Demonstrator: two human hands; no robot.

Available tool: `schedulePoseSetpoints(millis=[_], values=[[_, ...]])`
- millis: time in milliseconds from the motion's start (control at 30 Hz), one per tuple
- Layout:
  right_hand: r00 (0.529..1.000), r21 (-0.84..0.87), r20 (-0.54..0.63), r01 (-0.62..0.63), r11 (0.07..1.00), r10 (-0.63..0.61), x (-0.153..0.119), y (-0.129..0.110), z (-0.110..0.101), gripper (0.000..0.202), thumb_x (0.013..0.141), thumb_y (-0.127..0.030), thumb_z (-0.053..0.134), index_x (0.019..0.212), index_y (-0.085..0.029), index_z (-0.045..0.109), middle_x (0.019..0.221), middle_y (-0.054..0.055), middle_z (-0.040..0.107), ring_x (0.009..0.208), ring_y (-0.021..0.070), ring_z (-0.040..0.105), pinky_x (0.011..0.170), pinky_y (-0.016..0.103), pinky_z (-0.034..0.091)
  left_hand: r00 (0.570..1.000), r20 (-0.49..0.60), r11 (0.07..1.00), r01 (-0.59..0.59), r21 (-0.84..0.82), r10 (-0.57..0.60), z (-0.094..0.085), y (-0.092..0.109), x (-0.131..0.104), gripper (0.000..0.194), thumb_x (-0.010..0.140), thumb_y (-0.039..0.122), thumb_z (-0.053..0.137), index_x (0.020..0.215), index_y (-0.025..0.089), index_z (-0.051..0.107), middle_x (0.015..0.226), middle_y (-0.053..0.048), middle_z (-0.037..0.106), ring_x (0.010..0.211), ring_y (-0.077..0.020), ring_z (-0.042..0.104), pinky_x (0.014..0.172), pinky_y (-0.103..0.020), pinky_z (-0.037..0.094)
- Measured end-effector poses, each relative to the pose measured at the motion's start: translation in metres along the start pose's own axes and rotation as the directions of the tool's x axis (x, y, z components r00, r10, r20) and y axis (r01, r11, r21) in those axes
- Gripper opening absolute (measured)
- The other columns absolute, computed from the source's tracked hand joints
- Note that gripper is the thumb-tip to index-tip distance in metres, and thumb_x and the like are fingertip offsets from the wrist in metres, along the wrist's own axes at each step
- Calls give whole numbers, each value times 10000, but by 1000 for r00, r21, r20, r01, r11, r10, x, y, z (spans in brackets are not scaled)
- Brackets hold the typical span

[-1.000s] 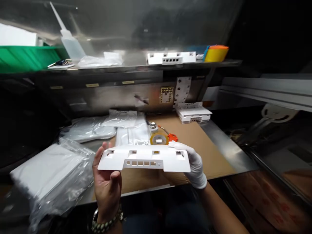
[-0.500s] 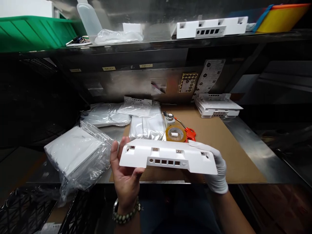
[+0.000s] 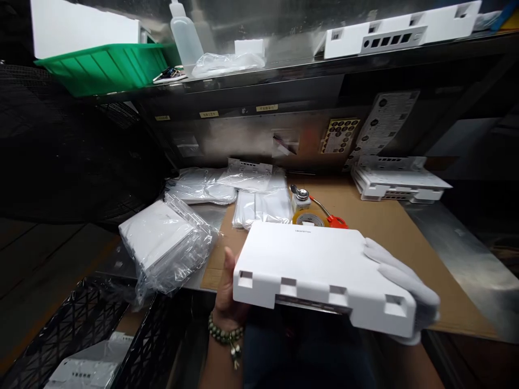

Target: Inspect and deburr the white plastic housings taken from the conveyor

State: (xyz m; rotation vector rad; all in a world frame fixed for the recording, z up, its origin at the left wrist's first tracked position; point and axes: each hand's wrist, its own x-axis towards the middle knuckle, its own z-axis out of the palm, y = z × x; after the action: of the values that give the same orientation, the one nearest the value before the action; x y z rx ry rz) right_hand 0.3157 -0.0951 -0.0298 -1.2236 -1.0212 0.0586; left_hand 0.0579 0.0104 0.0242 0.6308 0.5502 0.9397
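A white router housing (image 3: pixel 308 254) is held up between my two hands above the bench's front edge, its broad flat face tilted up and its notched edge toward me. My bare left hand (image 3: pixel 231 286), a beaded bracelet at its wrist, is closed on the housing's left end, with most fingers hidden underneath. My right hand (image 3: pixel 405 281), in a white glove, grips the right end with fingers along the top face; its thumb is out of sight. Just behind the housing lie a roll of tape (image 3: pixel 310 217) and a red-handled tool (image 3: pixel 336 221), both partly covered.
White parts in clear bags (image 3: pixel 166 237) lie at the left, with flat bags (image 3: pixel 261 208) behind. Stacked white housings (image 3: pixel 399 181) stand at the right on cardboard (image 3: pixel 430 270). The shelf above bears a green bin (image 3: pixel 101 67), a squeeze bottle (image 3: pixel 186 40) and another housing (image 3: pixel 401 32).
The housing has tipped so that its broad face shows instead of its port side, and it has come nearer and to the right. The camera view has turned left.
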Motion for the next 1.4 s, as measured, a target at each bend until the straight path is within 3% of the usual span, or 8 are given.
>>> schedulePoseSetpoints(millis=[100, 167, 233, 333, 600, 1033, 1233, 1400], values=[[996, 39, -54, 71, 997, -69, 5, -6, 3, 272, 873, -451, 733, 1109, -320, 771, 1342, 48, 712, 1266, 371, 657, 1104, 663, 502, 998, 23, 997, 53, -55, -52, -6, -3, -2, 571, 766, 588, 804, 1157, 173, 778, 1159, -101, 797, 1347, -389, 592, 1192, -518, 441], [981, 73, -89, -166, 984, 172, 7, -10, 2, 383, 864, -415, 769, 1228, -304, 729, 1387, 62, 687, 1285, 336, 651, 1131, 606, 502, 999, -39, 997, -7, -77, 4, -8, -7, -4, 504, 711, 463, 847, 1125, 182, 790, 979, -70, 829, 1249, -381, 668, 1181, -510, 458], [906, 62, -67, -414, 908, 418, 5, -12, -5, 407, 906, -440, 733, 1287, -300, 703, 1329, 67, 721, 1240, 298, 684, 1122, 527, 532, 996, -90, 996, -34, -78, 27, -8, -10, -6, 538, 694, 435, 831, 1161, 174, 777, 920, -65, 829, 1189, -382, 703, 1167, -515, 476], [823, 27, 120, -562, 826, 556, -3, -15, -20, 374, 1013, -514, 549, 1241, -294, 748, 1268, 67, 753, 1212, 287, 705, 1082, 451, 572, 991, -121, 997, -56, -51, 49, -8, -11, -6, 538, 696, 431, 797, 1166, 171, 769, 927, -68, 829, 1160, -385, 716, 1147, -521, 496], [769, 169, 321, -621, 766, 553, -11, -30, -27, 404, 1015, -455, 578, 1357, -275, 695, 1469, 46, 634, 1331, 273, 630, 1094, 357, 561, 976, -199, 995, -97, -20, 91, -12, -14, -8, 591, 654, 415, 795, 1192, 177, 746, 970, -81, 827, 1102, -399, 737, 1103, -543, 526], [734, 96, 334, -650, 754, 591, -13, -37, -32, 448, 978, -481, 652, 1385, -296, 680, 1480, 36, 626, 1378, 262, 586, 1165, 343, 483, 947, -260, 980, -164, 110, 188, -19, -12, -11, 635, 621, 411, 801, 1211, 183, 737, 1048, -84, 818, 891, -329, 783, 928, -451, 633], [766, -24, 331, -578, 816, 552, -14, -30, -32, 412, 928, -470, 722, 1287, -268, 735, 1333, 66, 726, 1266, 257, 671, 1091, 353, 549, 919, -262, 907, -184, 379, 296, -20, -4, 3, 503, 795, 513, 843, 1168, 190, 741, 1034, -73, 801, 968, -251, 763, 944, -357, 611], [816, -88, 338, -469, 879, 469, -17, -14, -21, 329, 934, -429, 716, 1205, -244, 747, 1191, 66, 775, 1089, 219, 732, 990, 324, 584, 845, -186, 826, -403, 394, 502, -17, -9, 9, 346, 842, 542, 797, 981, 227, 761, 940, -22, 780, 923, -175, 732, 887, -262, 592]])
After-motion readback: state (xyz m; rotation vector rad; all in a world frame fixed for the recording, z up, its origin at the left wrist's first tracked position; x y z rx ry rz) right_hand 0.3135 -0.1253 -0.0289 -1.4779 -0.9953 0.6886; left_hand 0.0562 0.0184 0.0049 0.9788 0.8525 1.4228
